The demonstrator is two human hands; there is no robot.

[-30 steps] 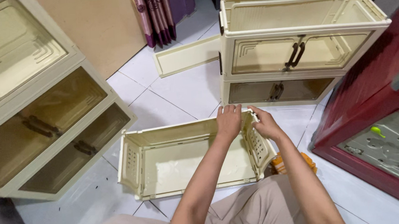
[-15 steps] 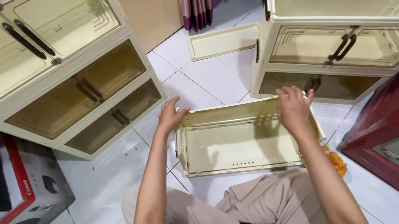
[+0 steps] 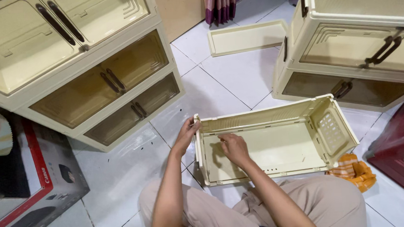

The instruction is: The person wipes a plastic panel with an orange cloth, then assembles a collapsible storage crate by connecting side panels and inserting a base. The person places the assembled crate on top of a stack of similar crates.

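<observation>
Red-black-white carton (image 3: 34,194), floor, lower left
</observation>
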